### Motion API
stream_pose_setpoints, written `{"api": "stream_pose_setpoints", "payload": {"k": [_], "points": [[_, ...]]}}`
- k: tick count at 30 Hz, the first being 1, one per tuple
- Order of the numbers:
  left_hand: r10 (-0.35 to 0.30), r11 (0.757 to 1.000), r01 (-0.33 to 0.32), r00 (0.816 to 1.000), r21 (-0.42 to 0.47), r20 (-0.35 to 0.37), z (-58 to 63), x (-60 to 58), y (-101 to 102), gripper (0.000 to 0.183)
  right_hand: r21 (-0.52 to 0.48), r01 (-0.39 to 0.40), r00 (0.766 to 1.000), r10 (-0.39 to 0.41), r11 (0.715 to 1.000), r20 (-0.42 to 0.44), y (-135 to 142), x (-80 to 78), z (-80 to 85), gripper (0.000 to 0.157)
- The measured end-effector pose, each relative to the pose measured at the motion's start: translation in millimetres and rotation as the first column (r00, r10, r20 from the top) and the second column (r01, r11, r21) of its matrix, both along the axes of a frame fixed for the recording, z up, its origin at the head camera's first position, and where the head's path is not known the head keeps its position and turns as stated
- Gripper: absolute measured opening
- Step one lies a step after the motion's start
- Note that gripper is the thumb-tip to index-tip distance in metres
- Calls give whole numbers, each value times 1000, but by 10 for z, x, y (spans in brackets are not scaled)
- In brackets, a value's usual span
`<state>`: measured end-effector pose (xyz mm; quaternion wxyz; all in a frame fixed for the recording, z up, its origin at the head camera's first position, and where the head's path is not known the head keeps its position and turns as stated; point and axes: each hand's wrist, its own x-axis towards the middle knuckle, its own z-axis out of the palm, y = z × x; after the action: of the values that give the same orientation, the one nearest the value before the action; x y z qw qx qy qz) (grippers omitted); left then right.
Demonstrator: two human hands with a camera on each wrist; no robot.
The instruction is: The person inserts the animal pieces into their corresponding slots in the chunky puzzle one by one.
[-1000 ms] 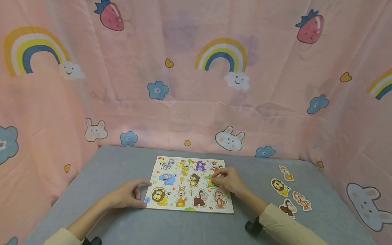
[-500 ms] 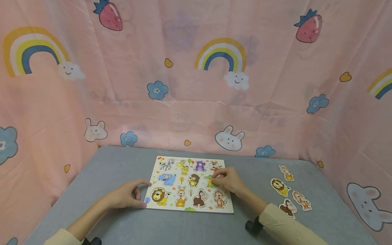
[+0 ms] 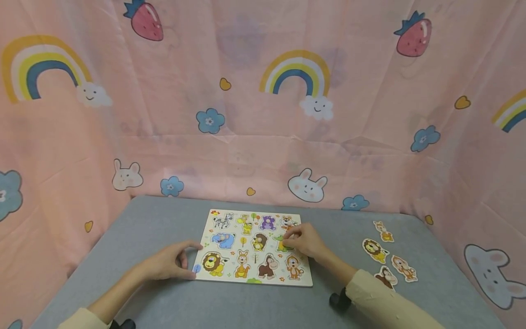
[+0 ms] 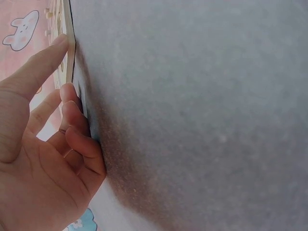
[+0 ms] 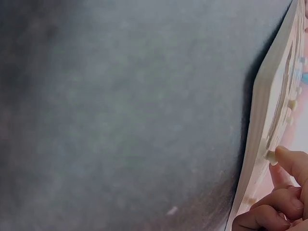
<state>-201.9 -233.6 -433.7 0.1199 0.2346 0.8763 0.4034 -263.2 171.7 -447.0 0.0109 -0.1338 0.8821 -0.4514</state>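
Note:
A wooden peg puzzle board (image 3: 256,282) with cartoon animals lies flat on the grey table. My left hand (image 3: 166,261) touches its left edge with the tips of thumb and index finger. In the left wrist view the left thumb (image 4: 41,65) lies straight against the board's side, while the other fingers are loosely bent. With thumb and index finger my right hand (image 3: 308,241) pinches the small knob (image 5: 271,157) of the green crocodile piece (image 3: 281,243), at the right of the middle row. The fingers partly hide that piece.
Right of the board lie several loose cut-outs: a kangaroo (image 3: 384,231), a lion (image 3: 374,251), a monkey (image 3: 404,268) and a brown ape (image 3: 385,277), partly behind the right sleeve (image 3: 386,299). A pink printed curtain (image 3: 246,155) surrounds the grey table (image 3: 164,219).

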Motion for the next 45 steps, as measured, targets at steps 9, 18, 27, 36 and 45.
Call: {"api": "stream_pose_setpoints", "payload": {"k": [9,18,27,36,45], "points": [[11,1000,-11,1000,-13,9,13,-2,7,70,-48,-9,1000,10,999,15,34,-2,-6,5],[5,1000,-5,1000,-12,3,14,-2,8,69,-99,-43,999,45,994,11,130,-8,88,7],[-4,1000,4,1000,6,3,10,13,3,69,-139,-63,998,63,988,-11,348,17,199,14],[6,1000,-6,1000,-26,3,6,4,-4,69,-114,-68,997,64,991,-37,602,18,188,17],[10,1000,-9,1000,-24,19,13,-1,7,70,-126,-55,998,51,990,-29,820,110,267,23]]}}
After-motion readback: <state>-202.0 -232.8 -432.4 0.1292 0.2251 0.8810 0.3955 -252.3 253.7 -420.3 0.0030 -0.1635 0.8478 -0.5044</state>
